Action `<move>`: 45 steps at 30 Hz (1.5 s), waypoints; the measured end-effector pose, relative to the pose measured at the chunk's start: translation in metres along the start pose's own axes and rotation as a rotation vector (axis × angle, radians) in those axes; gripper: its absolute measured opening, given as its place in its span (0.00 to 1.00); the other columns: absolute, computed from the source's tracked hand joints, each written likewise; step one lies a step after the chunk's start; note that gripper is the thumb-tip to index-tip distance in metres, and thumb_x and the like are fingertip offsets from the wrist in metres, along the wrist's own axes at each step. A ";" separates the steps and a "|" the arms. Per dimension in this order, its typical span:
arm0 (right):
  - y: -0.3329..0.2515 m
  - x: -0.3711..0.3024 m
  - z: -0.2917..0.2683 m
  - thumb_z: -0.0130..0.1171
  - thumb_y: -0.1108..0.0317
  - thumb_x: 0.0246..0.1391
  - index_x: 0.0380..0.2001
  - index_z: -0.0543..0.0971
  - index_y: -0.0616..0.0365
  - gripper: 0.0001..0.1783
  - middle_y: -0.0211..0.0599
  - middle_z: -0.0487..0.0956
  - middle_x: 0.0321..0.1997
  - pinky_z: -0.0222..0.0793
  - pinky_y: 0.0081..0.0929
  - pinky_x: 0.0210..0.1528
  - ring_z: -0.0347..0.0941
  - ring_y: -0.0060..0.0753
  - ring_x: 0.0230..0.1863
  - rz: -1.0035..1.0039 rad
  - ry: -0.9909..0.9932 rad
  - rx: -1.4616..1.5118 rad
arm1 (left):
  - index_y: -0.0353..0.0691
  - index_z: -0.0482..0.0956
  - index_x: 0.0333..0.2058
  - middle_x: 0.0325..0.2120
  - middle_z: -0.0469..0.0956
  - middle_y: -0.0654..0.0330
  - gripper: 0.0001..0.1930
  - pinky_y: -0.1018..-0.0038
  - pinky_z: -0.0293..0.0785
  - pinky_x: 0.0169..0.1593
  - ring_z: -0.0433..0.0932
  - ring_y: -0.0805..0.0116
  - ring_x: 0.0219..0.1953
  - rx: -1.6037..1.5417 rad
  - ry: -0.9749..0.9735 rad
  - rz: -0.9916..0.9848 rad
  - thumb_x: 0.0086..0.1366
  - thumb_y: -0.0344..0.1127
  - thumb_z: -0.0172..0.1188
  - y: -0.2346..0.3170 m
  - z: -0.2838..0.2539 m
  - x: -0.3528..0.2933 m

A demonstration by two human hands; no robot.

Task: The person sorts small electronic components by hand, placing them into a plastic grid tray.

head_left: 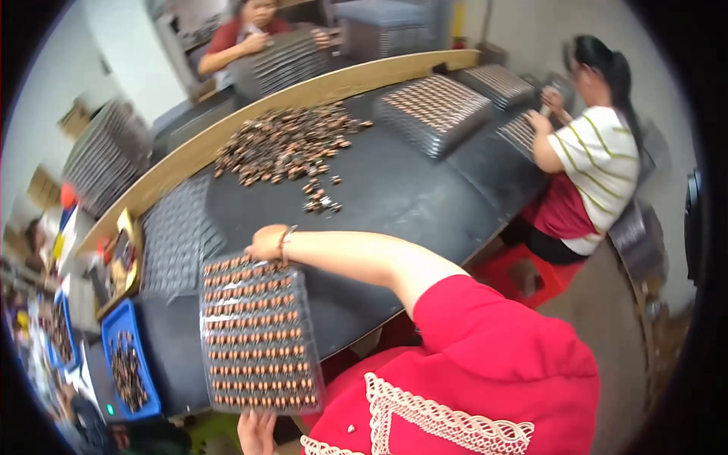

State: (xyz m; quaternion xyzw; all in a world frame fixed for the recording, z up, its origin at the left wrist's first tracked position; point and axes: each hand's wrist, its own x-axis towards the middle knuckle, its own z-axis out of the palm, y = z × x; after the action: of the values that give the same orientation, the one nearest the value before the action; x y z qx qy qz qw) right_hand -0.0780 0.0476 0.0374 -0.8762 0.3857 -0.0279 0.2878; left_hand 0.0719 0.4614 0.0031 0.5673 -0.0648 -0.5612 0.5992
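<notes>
A clear plastic tray filled with rows of small copper-coloured parts is held at the near left of the table. My right hand reaches across and grips its far edge, the fingers partly hidden behind the rim. At the near edge, my left hand is closed on the same tray from below, with some fingers out of sight. Beyond lies a loose pile of copper-and-dark parts. An unfilled moulded tray rests flat just past the held one.
Blue bins of parts stand at the left. Filled trays are stacked at the far right, near a co-worker in a striped top handling a tray. A wooden ledge borders the dark table; another person handles stacked trays behind it.
</notes>
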 end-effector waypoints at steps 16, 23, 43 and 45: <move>0.036 -0.073 -0.052 0.62 0.57 0.50 0.44 0.69 0.55 0.22 0.50 0.78 0.39 0.69 0.42 0.46 0.74 0.52 0.44 -0.026 0.495 0.377 | 0.36 0.66 0.52 0.41 0.77 0.57 0.18 0.60 0.73 0.54 0.77 0.61 0.44 0.106 -0.126 0.091 0.64 0.28 0.56 0.066 0.044 -0.002; 0.179 -0.122 -0.189 0.59 0.62 0.45 0.35 0.81 0.54 0.14 0.43 0.81 0.39 0.71 0.34 0.48 0.77 0.43 0.43 -0.029 0.859 0.405 | 0.46 0.68 0.37 0.26 0.70 0.68 0.08 0.71 0.74 0.38 0.72 0.74 0.30 0.374 -0.204 0.282 0.61 0.31 0.58 0.110 0.234 0.065; 0.577 -0.251 -0.380 0.68 0.68 0.44 0.30 0.82 0.59 0.09 0.32 0.81 0.25 0.72 0.21 0.30 0.76 0.20 0.25 0.580 1.256 0.185 | 0.43 0.70 0.34 0.28 0.78 0.62 0.07 0.72 0.80 0.36 0.79 0.69 0.32 0.476 -0.701 -0.022 0.61 0.31 0.61 0.007 0.690 0.311; 0.592 -0.248 -0.375 0.68 0.67 0.44 0.30 0.82 0.58 0.09 0.31 0.80 0.24 0.71 0.21 0.29 0.75 0.20 0.25 0.516 1.332 0.170 | 0.43 0.70 0.34 0.28 0.78 0.62 0.08 0.72 0.80 0.37 0.79 0.69 0.32 0.509 -0.732 0.006 0.61 0.33 0.61 0.007 0.697 0.311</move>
State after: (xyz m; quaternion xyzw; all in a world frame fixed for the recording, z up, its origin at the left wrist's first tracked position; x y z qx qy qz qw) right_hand -0.7439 -0.2795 0.0820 -0.5285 0.6707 -0.5174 0.0562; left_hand -0.3095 -0.1959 0.0770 0.4603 -0.4106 -0.6895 0.3797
